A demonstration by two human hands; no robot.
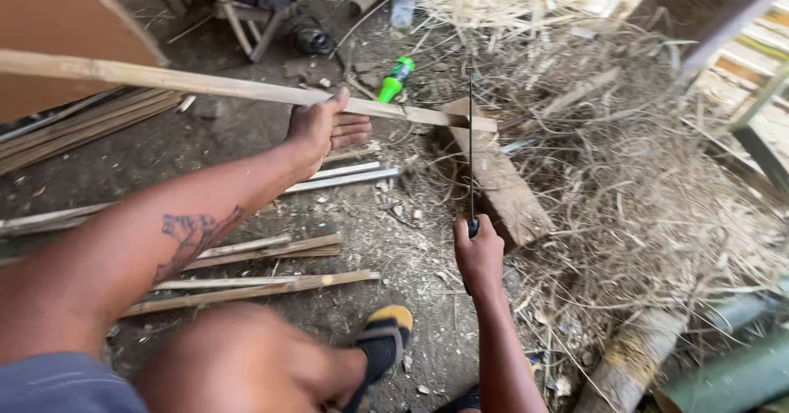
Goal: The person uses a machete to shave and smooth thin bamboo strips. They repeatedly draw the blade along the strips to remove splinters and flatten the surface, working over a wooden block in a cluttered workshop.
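Observation:
My left hand (323, 128) grips a long pale bamboo strip (197, 82) that runs from the left edge across to a wooden block (501, 184) on the ground. The strip's right end rests on the block's top. My right hand (477, 253) is closed on the handle of a long thin knife (471, 146), blade pointing away from me, its edge set on the strip's end at the block. My knee and a sandalled foot (383, 341) are at the bottom.
Split bamboo strips (255, 286) lie on the dirt ground at left and centre. A heap of dry shavings (649, 183) covers the right. A green bottle (395, 79) lies beyond the strip. Thick bamboo poles (723, 376) sit bottom right. A wooden frame stands top right.

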